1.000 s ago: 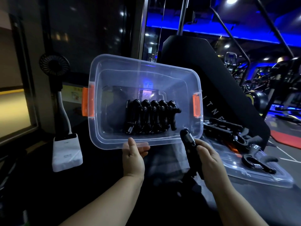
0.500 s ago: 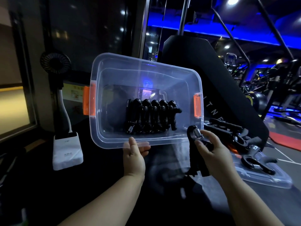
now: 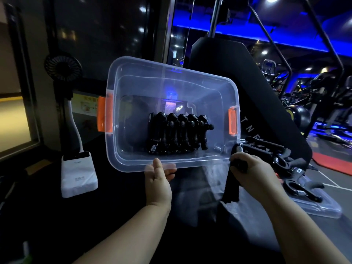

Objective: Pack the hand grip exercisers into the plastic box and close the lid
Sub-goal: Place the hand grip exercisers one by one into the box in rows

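Mid-packing: left hand (image 3: pixel 158 185) pinches the rim of the tilted clear plastic box (image 3: pixel 209 92); right hand (image 3: pixel 253 174) grips a black sprung grip exerciser (image 3: pixel 231 189) beside the box, next to slot inside.

We see everything through one wide-angle camera worn on the head, facing forward and down, close above our own forearms. The plastic box (image 3: pixel 171 82) sits mid-frame, our left hand (image 3: pixel 159 184) just below it, our right hand (image 3: pixel 255 174) at centre right, gym machines (image 3: pixel 323 96) far off upper right.
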The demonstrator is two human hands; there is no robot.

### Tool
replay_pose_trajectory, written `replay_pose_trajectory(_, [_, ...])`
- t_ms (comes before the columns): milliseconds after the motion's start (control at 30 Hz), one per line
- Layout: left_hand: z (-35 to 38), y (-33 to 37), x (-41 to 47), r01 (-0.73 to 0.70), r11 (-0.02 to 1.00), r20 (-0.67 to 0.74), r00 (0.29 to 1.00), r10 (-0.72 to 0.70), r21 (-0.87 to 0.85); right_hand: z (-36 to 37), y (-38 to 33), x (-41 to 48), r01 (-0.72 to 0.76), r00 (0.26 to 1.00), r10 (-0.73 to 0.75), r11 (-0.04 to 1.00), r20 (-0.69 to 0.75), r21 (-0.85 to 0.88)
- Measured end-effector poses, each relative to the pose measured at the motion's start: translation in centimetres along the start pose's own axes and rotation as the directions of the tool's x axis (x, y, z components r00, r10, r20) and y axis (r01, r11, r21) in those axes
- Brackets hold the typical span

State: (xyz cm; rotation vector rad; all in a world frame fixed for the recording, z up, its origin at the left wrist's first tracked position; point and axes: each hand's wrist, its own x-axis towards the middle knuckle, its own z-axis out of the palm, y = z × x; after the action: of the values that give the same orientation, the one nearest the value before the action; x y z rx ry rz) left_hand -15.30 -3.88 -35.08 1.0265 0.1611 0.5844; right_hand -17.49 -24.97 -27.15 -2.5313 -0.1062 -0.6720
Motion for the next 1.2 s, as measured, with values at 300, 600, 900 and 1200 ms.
replay_pose_trajectory(300, [-0.5,1.6,-0.3,0.008,1.000,-0.086,0.996,-0.009,-0.013,-0.2,-1.1,-0.6,0.081,0.996,-0.079,0.995,0.042,-0.058])
replay_pose_trajectory(600, [-2.0,3.9,0.5,-0.049,0.999,-0.040,0.998,0.049,-0.019,-1.2,-5.6,0.4,0.221,0.970,-0.181,0.931,-0.160,0.291])
replay_pose_trajectory(900, [-3.2,3.2,0.5,-0.040,0.991,0.009,0.999,0.042,-0.129,2.1,-12.0,5.9,0.281,0.953,-0.214,0.894,-0.216,0.349])
replay_pose_trajectory(1200, [-3.3,2.7,0.5,-0.009,0.987,-0.003,1.000,0.008,-0.162,11.5,-16.0,10.3,0.340,0.931,-0.349,0.936,0.106,0.092])
